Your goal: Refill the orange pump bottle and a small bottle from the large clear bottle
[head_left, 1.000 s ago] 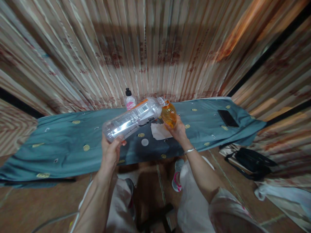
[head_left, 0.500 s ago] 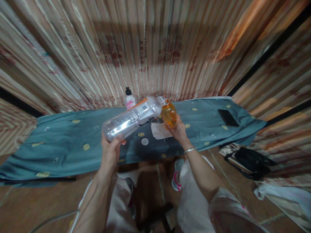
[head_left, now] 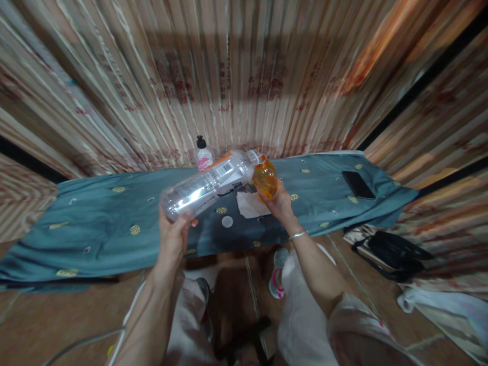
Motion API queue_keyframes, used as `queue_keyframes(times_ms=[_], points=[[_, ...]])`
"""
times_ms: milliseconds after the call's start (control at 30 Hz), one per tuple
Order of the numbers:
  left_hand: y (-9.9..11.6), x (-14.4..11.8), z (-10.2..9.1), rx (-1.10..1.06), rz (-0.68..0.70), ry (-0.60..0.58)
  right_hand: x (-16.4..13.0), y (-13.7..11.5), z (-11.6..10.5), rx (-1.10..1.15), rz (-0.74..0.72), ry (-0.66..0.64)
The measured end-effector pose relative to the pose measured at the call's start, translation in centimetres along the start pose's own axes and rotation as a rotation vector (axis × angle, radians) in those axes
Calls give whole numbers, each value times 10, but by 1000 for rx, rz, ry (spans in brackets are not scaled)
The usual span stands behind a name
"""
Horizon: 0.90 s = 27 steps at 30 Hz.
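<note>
My left hand [head_left: 173, 234] grips the base of a large clear plastic bottle [head_left: 208, 184] with a white and orange label. The bottle is tipped almost flat, its mouth against the top of a small round orange bottle [head_left: 265, 178]. My right hand [head_left: 280, 203] holds that orange bottle from below. Both bottles hang above a table covered by a teal cloth [head_left: 107, 223]. A white paper napkin [head_left: 249, 204] and a small white cap [head_left: 227, 221] lie on the cloth just under the bottles.
A small pump bottle [head_left: 203, 153] with a black top stands at the table's back edge against the striped curtain. A black phone [head_left: 357, 184] lies on the cloth at the right. A black bag [head_left: 396, 251] and white bag [head_left: 446, 310] sit on the floor at right.
Both hands and the two bottles hold nearly the same pose; the view has only shifted slightly.
</note>
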<state>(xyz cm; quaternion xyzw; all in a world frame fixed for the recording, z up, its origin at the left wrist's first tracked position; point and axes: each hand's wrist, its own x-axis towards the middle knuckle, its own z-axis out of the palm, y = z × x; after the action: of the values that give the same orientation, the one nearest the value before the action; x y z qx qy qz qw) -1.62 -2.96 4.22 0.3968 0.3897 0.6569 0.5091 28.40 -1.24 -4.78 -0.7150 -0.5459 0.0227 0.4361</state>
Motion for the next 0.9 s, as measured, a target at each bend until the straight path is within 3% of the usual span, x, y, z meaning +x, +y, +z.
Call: queue_keyframes(times_ms=[900], points=[[1, -1, 3, -18, -16, 26, 0, -2, -1, 14, -12, -2]])
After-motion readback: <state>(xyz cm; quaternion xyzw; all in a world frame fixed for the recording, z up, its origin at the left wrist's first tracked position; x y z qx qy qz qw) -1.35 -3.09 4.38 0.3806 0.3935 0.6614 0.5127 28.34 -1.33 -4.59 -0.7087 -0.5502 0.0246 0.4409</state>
